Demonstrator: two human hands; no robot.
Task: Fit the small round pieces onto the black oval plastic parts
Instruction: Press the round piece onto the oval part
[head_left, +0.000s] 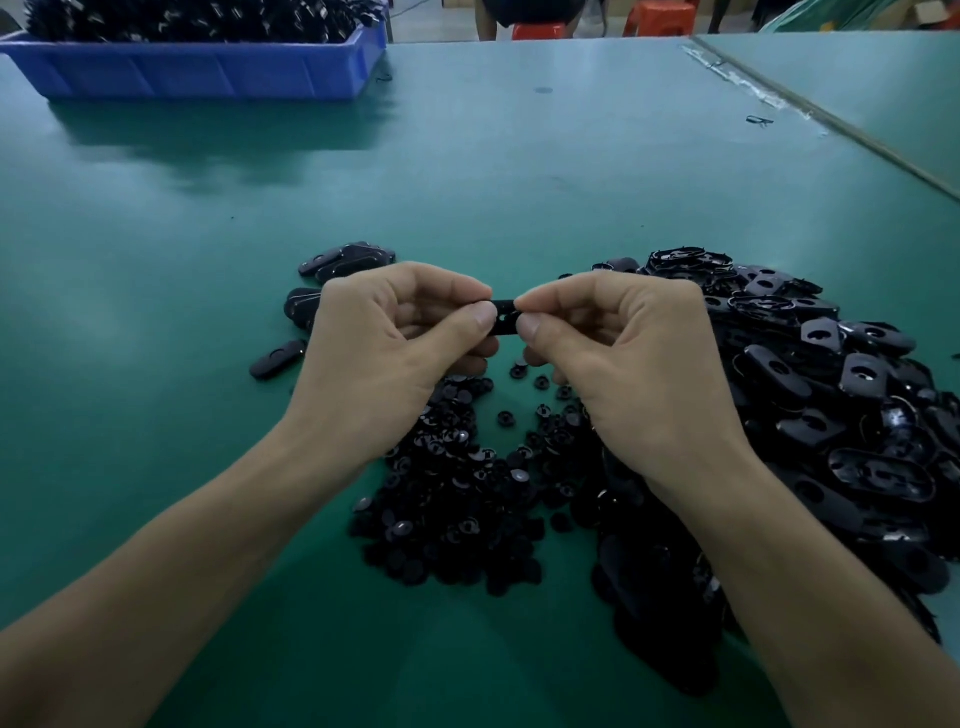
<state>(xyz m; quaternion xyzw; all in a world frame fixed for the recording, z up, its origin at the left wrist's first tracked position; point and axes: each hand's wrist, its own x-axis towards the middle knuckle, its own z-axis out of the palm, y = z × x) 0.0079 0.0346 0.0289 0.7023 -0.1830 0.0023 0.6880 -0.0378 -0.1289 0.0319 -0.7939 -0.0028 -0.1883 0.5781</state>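
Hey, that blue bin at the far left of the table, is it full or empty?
Full. The blue bin is heaped with black parts that rise above its rim.

L hand (387, 345), R hand (631, 358): fingertip pinch.

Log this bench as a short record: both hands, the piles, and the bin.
left hand: pinches the held oval part at one end
right hand: pinches its other end
round pieces: pile on green table, under the hands
oval parts pile: right of the hands
few oval parts: beyond the left hand
blue bin: far left, heaped with black parts
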